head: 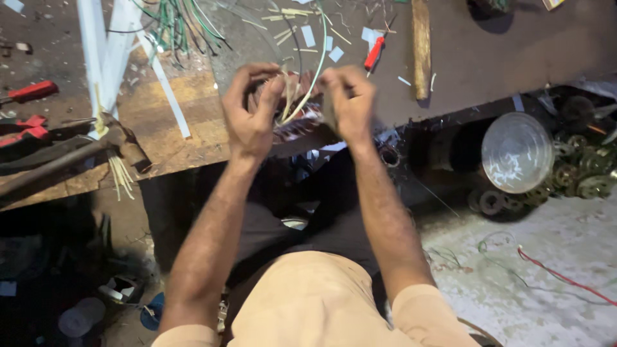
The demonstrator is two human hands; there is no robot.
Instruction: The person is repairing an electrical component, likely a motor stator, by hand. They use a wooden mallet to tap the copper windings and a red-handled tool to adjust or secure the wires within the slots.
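Over a scarred, littered wooden workbench (193,122), your left hand (252,115) and right hand (347,103) pinch a round copper-wound coil (297,112), pale sleeves and a green wire (318,61) sprouting between them.

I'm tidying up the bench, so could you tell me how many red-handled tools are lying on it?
3: a red-handled screwdriver at top centre, a red-handled tool at the left edge, and red-handled pliers just below it. Clutter may hide others.
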